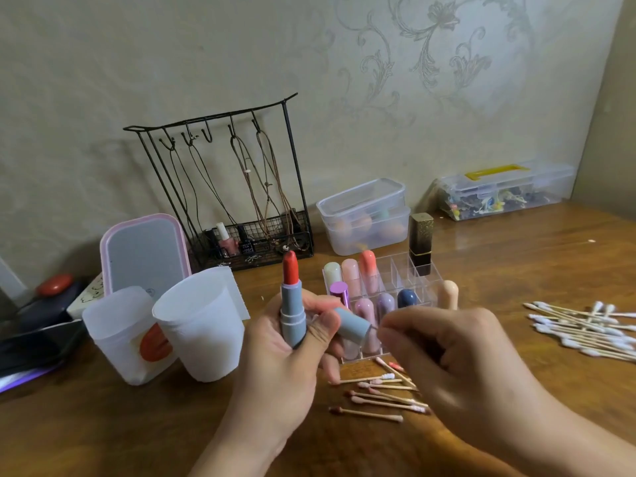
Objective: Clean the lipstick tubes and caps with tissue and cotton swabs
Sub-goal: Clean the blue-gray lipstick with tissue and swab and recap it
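My left hand (285,366) grips an upright grey-blue lipstick tube (292,313) with its red stick raised, and its fingers also hold the matching grey-blue cap (351,323), whose open end faces right. My right hand (457,366) pinches a thin cotton swab (375,328) whose tip is at the cap's mouth. Used swabs (382,395) with stained tips lie on the table below my hands. A heap of clean swabs (585,330) lies at the right.
A clear organiser (395,270) holds several capped lipsticks behind my hands, with a black-gold lipstick (420,242) in it. Two tissue-lined white cups (199,325) stand at the left. A wire rack (234,194), clear boxes (364,215) and a mirror (144,253) line the wall.
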Available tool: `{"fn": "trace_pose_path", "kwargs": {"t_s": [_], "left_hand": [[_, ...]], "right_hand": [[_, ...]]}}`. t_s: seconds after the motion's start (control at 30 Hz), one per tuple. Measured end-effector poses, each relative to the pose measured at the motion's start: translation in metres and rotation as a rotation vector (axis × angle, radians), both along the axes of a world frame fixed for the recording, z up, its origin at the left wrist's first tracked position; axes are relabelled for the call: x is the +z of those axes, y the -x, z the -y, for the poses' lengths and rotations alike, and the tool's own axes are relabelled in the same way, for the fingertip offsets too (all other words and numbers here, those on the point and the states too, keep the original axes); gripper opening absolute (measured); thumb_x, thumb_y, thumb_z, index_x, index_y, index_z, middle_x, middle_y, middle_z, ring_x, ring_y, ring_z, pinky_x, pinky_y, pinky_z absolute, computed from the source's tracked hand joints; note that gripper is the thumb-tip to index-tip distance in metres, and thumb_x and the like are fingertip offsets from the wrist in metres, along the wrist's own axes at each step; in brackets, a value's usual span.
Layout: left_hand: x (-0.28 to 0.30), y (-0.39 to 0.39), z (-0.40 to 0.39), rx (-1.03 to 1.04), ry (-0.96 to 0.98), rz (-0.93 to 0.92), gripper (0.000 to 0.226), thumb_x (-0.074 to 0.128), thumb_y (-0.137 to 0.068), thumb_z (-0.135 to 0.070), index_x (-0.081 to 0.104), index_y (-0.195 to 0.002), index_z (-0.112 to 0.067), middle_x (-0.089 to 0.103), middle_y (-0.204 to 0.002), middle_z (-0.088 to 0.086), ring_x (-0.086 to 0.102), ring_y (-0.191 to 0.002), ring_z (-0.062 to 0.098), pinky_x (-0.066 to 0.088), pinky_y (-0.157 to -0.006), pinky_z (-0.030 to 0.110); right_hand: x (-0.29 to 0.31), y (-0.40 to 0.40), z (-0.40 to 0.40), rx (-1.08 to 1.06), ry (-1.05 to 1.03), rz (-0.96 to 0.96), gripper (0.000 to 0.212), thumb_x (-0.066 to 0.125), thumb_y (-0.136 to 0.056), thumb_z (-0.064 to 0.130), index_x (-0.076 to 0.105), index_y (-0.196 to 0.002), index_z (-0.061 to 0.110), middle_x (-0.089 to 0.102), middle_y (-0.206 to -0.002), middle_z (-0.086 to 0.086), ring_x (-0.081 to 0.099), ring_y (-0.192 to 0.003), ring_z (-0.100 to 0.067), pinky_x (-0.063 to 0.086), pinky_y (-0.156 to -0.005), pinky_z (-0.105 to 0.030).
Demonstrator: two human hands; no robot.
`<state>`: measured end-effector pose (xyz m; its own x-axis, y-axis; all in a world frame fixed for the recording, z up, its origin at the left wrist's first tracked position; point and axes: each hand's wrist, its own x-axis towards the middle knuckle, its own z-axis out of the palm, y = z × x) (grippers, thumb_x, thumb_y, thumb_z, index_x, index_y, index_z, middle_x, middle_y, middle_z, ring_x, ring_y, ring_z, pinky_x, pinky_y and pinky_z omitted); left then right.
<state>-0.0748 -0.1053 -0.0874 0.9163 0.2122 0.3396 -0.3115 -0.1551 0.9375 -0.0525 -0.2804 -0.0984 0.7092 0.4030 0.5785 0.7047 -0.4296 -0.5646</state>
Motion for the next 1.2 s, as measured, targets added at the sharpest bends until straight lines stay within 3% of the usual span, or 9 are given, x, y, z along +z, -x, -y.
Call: {"fn": "trace_pose_path", "kwargs": {"t_s": [0.13, 0.27, 0.4, 0.47, 0.57, 0.7, 0.9, 1.03, 1.2], "left_hand": [[-0.001, -0.001, -0.001, 0.003, -0.026, 0.012, 0.015, 0.067, -0.070, -0.032, 0.069, -0.083, -0.024, 0.068, -0.069, 0.002, 0.060, -0.050, 0.018, 0.049, -0.048, 0.027], [0.001, -0.001, -0.003, -0.034, -0.016, 0.037, 0.015, 0.066, -0.073, -0.031, 0.070, -0.083, -0.021, 0.069, -0.070, 0.006, 0.059, -0.049, 0.019, 0.047, -0.046, 0.026], [0.002, 0.000, -0.002, 0.014, -0.036, 0.074, 0.018, 0.065, -0.073, -0.031, 0.068, -0.086, -0.018, 0.072, -0.075, 0.001, 0.067, -0.056, 0.021, 0.052, -0.048, 0.026], [0.001, -0.001, -0.002, 0.041, -0.037, 0.069, 0.019, 0.065, -0.074, -0.030, 0.068, -0.088, -0.016, 0.072, -0.075, 0.001, 0.067, -0.057, 0.022, 0.054, -0.050, 0.027], [0.000, -0.003, -0.001, 0.054, -0.041, 0.028, 0.019, 0.064, -0.075, -0.028, 0.067, -0.089, -0.016, 0.071, -0.074, 0.000, 0.067, -0.057, 0.019, 0.055, -0.053, 0.026], [-0.001, -0.006, 0.000, 0.061, 0.016, -0.020, 0.023, 0.064, -0.073, -0.028, 0.066, -0.091, -0.013, 0.072, -0.075, 0.000, 0.070, -0.065, 0.017, 0.055, -0.053, 0.025], [0.005, -0.008, -0.006, 0.077, 0.315, -0.049, 0.017, 0.058, -0.083, -0.020, 0.062, -0.090, -0.006, 0.067, -0.065, 0.003, 0.059, -0.051, 0.011, 0.046, -0.044, 0.019], [0.011, -0.006, -0.009, -0.012, 0.569, -0.141, 0.010, 0.051, -0.093, -0.002, 0.060, -0.090, -0.004, 0.063, -0.069, 0.011, 0.052, -0.049, 0.011, 0.040, -0.039, 0.016], [0.011, -0.005, -0.011, -0.052, 0.634, -0.224, 0.010, 0.056, -0.090, -0.010, 0.065, -0.086, -0.007, 0.061, -0.073, 0.015, 0.052, -0.048, 0.009, 0.040, -0.037, 0.014]], "right_hand": [[0.002, 0.003, -0.004, 0.102, 0.084, -0.068, 0.021, 0.062, -0.092, 0.026, 0.062, -0.071, 0.029, 0.050, -0.053, 0.016, 0.046, -0.046, -0.005, 0.043, -0.060, -0.026], [0.005, -0.004, 0.002, 0.221, -0.251, -0.397, 0.020, 0.060, -0.089, 0.039, 0.071, -0.084, 0.024, 0.049, -0.051, 0.007, 0.042, -0.047, -0.003, 0.025, -0.065, -0.013], [0.008, -0.002, -0.001, 0.379, -0.252, -0.661, 0.025, 0.063, -0.092, 0.031, 0.071, -0.078, 0.013, 0.045, -0.047, 0.004, 0.037, -0.044, -0.009, 0.031, -0.050, -0.016], [0.008, -0.003, 0.000, 0.297, -0.133, -0.597, 0.023, 0.062, -0.095, 0.028, 0.071, -0.077, 0.015, 0.048, -0.048, 0.004, 0.040, -0.045, -0.006, 0.023, -0.069, -0.021], [0.003, -0.004, 0.002, 0.024, 0.023, -0.248, 0.021, 0.061, -0.093, 0.033, 0.071, -0.077, 0.024, 0.060, -0.056, 0.004, 0.053, -0.051, -0.014, 0.018, -0.084, -0.031], [0.002, 0.004, 0.002, -0.065, -0.033, 0.041, 0.022, 0.058, -0.091, 0.032, 0.066, -0.072, 0.025, 0.054, -0.053, 0.006, 0.043, -0.043, -0.016, 0.029, -0.076, -0.027], [0.001, 0.005, 0.006, 0.084, 0.018, 0.053, 0.013, 0.061, -0.089, 0.028, 0.064, -0.076, 0.030, 0.051, -0.054, 0.014, 0.046, -0.047, -0.002, 0.043, -0.076, -0.068], [0.001, 0.005, 0.007, 0.124, -0.011, 0.057, 0.011, 0.063, -0.088, 0.027, 0.065, -0.078, 0.031, 0.049, -0.052, 0.010, 0.045, -0.047, -0.004, 0.035, -0.081, -0.051], [0.005, 0.009, 0.004, 0.101, -0.040, 0.082, 0.009, 0.061, -0.087, 0.033, 0.066, -0.080, 0.030, 0.052, -0.053, 0.011, 0.047, -0.047, -0.004, 0.036, -0.077, -0.050]]}}
